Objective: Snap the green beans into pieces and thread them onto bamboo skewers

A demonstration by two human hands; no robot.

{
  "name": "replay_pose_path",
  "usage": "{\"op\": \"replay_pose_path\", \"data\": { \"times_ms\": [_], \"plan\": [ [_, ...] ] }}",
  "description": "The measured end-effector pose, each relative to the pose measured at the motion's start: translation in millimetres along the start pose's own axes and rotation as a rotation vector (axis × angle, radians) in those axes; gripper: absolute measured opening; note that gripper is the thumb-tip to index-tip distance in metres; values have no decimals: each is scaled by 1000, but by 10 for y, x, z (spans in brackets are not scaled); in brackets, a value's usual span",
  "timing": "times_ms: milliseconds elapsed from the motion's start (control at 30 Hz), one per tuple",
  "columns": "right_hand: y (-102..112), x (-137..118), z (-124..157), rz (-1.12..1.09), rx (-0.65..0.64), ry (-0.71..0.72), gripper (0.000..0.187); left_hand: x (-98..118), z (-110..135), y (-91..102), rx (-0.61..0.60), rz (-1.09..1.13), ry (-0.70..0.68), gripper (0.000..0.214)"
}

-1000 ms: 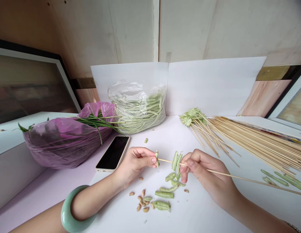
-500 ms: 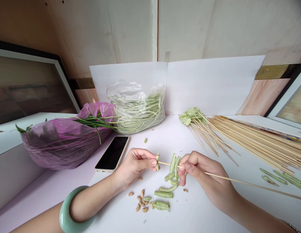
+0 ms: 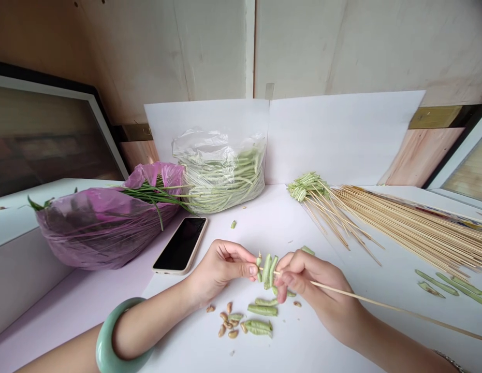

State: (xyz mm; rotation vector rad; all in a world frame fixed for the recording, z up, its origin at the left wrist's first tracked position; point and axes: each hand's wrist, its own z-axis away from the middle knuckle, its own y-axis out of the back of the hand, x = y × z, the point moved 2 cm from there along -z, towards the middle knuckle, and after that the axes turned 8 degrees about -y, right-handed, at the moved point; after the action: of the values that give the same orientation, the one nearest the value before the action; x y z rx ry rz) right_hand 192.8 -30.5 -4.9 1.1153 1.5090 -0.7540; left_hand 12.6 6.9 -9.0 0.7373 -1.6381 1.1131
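Observation:
My left hand [image 3: 221,269] pinches a short green bean piece [image 3: 259,261] at the tip of a bamboo skewer [image 3: 380,305]. A jade-green bangle [image 3: 108,339] sits on that wrist. My right hand [image 3: 310,290] grips the skewer just behind the folded bean pieces [image 3: 269,269] threaded on it; the skewer runs off to the right edge. Both hands are closed and nearly touch. Below them on the white table [image 3: 295,228] lie loose cut bean pieces [image 3: 262,311] and several brown beans [image 3: 227,324].
A phone [image 3: 181,244] lies face up left of my hands. Behind it are a purple bag of greens [image 3: 101,220] and a clear bag of long beans [image 3: 221,173]. Finished skewers [image 3: 306,186] and a pile of bare skewers [image 3: 411,223] lie at right, with bean lengths [image 3: 438,284].
My right hand has slid left along the skewer, pushing the threaded bean pieces up against the piece pinched by my left hand. The gap between the hands has closed.

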Motion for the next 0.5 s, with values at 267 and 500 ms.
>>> {"op": "replay_pose_path", "data": {
  "times_ms": [267,500],
  "plan": [
    [13,25,-32,-14,-10,-29,22,3,-8,-20,-43,-30,-19,18],
    [336,-132,-101,11,243,60,24,22,-32,24,-90,-353,-54,24]
  ]
}}
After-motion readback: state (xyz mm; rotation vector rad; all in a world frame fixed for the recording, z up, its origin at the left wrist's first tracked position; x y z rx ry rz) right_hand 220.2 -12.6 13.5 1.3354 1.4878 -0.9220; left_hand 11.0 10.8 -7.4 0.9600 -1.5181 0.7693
